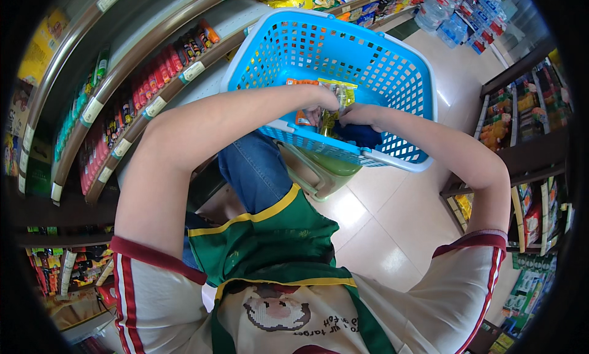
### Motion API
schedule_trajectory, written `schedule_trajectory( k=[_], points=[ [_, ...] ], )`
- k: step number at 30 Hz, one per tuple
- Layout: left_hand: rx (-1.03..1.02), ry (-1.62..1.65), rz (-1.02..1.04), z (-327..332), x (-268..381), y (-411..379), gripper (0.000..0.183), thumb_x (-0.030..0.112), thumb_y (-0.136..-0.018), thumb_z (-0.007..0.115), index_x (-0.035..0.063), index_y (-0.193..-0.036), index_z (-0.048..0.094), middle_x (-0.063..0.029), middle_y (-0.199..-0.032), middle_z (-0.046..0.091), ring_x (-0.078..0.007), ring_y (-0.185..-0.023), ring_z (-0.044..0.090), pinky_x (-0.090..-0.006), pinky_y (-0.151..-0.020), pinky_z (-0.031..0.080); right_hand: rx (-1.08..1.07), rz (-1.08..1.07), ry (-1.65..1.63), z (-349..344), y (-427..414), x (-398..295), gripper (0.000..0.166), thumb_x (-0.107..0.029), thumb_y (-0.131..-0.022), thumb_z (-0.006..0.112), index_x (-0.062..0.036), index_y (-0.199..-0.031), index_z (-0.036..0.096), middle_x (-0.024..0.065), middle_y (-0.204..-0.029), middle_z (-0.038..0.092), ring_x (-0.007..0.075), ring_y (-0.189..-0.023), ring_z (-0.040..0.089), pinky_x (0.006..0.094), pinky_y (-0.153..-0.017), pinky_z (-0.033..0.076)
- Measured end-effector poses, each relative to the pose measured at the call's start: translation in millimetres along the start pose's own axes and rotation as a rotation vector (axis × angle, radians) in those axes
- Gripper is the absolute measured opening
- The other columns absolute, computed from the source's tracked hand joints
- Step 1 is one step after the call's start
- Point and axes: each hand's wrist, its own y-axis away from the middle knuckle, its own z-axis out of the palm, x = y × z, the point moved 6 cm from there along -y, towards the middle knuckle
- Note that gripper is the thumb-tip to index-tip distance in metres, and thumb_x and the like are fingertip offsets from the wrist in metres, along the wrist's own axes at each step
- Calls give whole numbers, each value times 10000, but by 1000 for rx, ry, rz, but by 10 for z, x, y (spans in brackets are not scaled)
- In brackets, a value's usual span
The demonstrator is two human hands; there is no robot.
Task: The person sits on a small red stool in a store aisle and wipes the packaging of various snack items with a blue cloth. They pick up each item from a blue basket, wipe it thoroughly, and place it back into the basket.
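A blue plastic shopping basket (345, 36) with a pale rim stands in front of me, on or just above a green plastic stool (333, 163). Both hands reach down inside it. My left hand (322, 103) is at a yellow and clear plastic packet (329, 119), its fingers partly hidden. Touching the same packet from the right, my right hand (361, 115) is bent over it, above a dark blue item (361, 134). An orange packet (301, 118) lies beside my left hand. Which hand grips the packet is hard to tell.
Curved store shelves (184, 77) with small packaged goods run close along the left. Bottled water (453, 27) stands at the upper right. More stocked shelves (511, 110) line the right side. Tiled floor (386, 220) shows between them.
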Motion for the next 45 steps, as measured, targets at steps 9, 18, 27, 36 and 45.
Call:
schedule_trajectory(
  k=[9,18,27,36,45],
  points=[
    [56,-388,205,-31,278,484,600,254,-845,607,-70,-1324,446,-293,-1095,620,-333,-859,687,-424,-637,585,15,-53,160,-7,162,13,361,-157,-812,620,-60,-1159,631,121,-1114,617,195,-969,594,315,-805,501],
    [527,-360,1009,-467,35,2191,284,149,-849,556,-23,-1067,619,-208,-1026,649,-333,-937,642,-404,-806,505,499,-674,231,-413,1148,-657,282,-72,-815,580,12,-1076,646,136,-1026,655,215,-947,626,312,-860,489],
    [662,245,1153,-568,-1584,3045,233,-2,-898,481,9,-1081,626,-133,-1104,630,-232,-1019,631,-338,-867,500,242,-1270,-91,1375,2441,-1630,284,-55,-793,582,-16,-1070,630,114,-1056,649,198,-968,617,324,-891,469],
    [603,907,685,-1640,-3212,1490,305,152,-976,426,-11,-1170,595,-135,-1134,644,-197,-1050,619,-330,-927,485,621,-1093,-490,2414,-465,-2490,362,-78,-749,633,36,-1091,593,165,-1035,645,271,-1012,614,355,-914,460],
    [429,1026,519,-2075,-2744,-320,372,235,-961,482,50,-1280,531,-85,-1126,565,-204,-1010,541,-342,-901,476,1160,-682,-861,1269,-1940,-2590,681,-100,-762,654,-3,-1365,353,226,-1317,461,369,-1234,445,420,-1046,342]
  ],
)
